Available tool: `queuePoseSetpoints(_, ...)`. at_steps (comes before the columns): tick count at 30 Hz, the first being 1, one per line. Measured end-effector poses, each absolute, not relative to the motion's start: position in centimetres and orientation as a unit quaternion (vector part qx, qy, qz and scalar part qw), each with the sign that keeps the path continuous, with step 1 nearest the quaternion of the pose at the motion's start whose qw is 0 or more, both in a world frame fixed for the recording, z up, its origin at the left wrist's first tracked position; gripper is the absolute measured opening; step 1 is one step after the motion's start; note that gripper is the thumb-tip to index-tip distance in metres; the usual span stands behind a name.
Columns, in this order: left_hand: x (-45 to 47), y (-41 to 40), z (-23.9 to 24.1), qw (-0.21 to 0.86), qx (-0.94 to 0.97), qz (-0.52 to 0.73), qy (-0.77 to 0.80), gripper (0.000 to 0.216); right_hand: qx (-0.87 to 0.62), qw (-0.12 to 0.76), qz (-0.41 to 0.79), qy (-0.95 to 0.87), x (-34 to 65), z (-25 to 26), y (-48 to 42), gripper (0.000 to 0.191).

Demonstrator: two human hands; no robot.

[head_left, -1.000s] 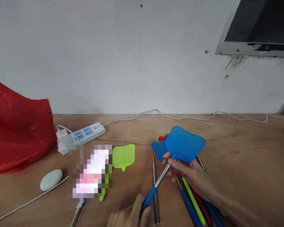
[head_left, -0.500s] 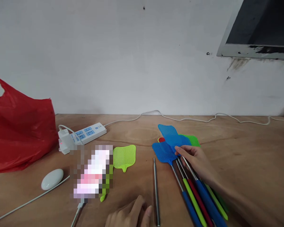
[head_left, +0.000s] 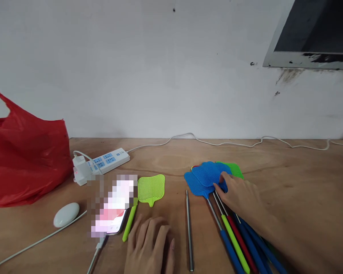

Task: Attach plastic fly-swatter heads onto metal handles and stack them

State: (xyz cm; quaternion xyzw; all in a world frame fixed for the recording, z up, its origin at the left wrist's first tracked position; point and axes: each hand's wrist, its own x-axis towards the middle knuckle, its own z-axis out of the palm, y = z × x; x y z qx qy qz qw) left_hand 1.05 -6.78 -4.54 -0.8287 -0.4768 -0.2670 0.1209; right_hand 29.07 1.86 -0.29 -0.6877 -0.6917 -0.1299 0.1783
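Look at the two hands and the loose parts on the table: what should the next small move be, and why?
Probably the left hand picks up the green handle beside it. The green head lies detached close by, the hand rests flat and empty, and the right hand is pressing on the pile of finished swatters.

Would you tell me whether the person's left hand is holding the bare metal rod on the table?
No, the left hand lies flat and open on the table, with the metal rod lying apart to its right.
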Motion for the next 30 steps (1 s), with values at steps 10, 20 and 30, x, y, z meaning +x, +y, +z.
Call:
queuePoseSetpoints(10, 0.4, -6.7, -6.1, 0.211, -0.812, -0.227, -0.494, 0.037, -0.42, 0.233, -0.07, -0.874, 26.8, -0.4, 0.5, 0.018)
queuePoseSetpoints(20, 0.4, -6.9, -5.6, 0.204, -0.798, -0.231, -0.517, 0.034, -0.396, 0.24, 0.035, -0.886, 26.8, 0.0, 0.2, 0.022)
queuePoseSetpoints(30, 0.5, -7.0, -5.7, 0.205, -0.793, -0.246, -0.518, 0.035, -0.367, 0.159, 0.121, -0.909, 25.6, 0.5, -1.5, 0.055)
